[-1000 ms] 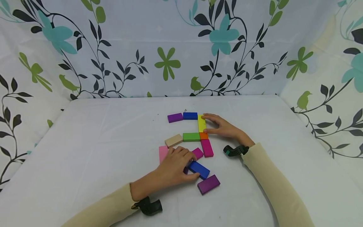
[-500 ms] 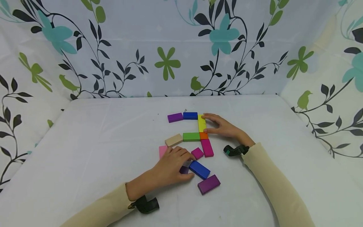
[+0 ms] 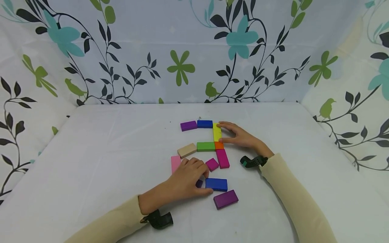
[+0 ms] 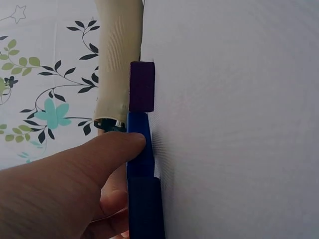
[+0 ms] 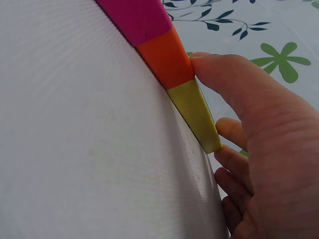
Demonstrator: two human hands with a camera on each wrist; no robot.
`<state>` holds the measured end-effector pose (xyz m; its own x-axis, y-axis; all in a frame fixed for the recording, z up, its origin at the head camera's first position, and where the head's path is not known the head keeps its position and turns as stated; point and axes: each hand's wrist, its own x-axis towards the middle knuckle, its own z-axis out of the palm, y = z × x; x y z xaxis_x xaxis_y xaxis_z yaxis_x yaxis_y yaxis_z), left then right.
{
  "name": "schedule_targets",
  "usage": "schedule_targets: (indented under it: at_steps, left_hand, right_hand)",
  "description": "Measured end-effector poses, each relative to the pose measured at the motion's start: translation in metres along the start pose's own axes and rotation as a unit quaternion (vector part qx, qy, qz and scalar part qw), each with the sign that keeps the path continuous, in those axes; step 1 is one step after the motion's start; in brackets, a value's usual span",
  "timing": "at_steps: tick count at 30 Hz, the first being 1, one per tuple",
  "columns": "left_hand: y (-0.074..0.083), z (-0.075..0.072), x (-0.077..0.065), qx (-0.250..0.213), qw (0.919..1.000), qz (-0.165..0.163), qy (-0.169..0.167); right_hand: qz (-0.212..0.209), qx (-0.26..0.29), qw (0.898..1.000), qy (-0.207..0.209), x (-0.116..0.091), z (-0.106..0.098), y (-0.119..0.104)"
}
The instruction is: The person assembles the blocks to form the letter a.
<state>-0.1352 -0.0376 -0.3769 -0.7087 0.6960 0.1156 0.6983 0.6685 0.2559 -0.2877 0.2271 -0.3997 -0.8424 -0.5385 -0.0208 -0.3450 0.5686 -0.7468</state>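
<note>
My left hand (image 3: 185,179) pinches the left end of a blue block (image 3: 217,184), thumb on its near side and fingertips at the far side. In the left wrist view the thumb (image 4: 132,142) presses this block's face. A dark indigo block (image 3: 199,183) is mostly hidden under the hand. A purple block (image 3: 226,199) lies just nearer. My right hand (image 3: 241,136) rests its thumb and fingertips along the right side of a yellow block (image 3: 217,131). In the right wrist view, the thumb touches beside the joint between the yellow block (image 5: 197,117) and an orange block (image 5: 169,59).
Blue (image 3: 205,124) and violet (image 3: 188,126) blocks run left from the yellow one. Green (image 3: 205,146), tan (image 3: 186,150) and light pink (image 3: 175,163) blocks curve down leftward. Magenta blocks (image 3: 223,158) lie between the hands. A patterned cloth (image 3: 136,50) hangs behind the white table (image 3: 106,152).
The blue block at my left hand has turned from slanted to nearly level and shifted slightly nearer. The purple block has moved slightly right. My right hand stays on the yellow block.
</note>
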Motion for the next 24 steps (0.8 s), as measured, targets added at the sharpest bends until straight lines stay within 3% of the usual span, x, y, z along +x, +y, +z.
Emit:
schedule_targets:
  at_steps: [13, 24]
  left_hand:
    - [0.0, -0.001, -0.01, 0.015, 0.999, 0.022, 0.035]
    - [-0.002, -0.003, -0.019, 0.004, 0.9991, -0.002, 0.042]
  right_hand:
    - [-0.005, -0.004, 1.0, 0.006, 0.001, 0.002, 0.002]
    - [-0.006, -0.004, 1.0, 0.005, 0.001, 0.002, 0.002]
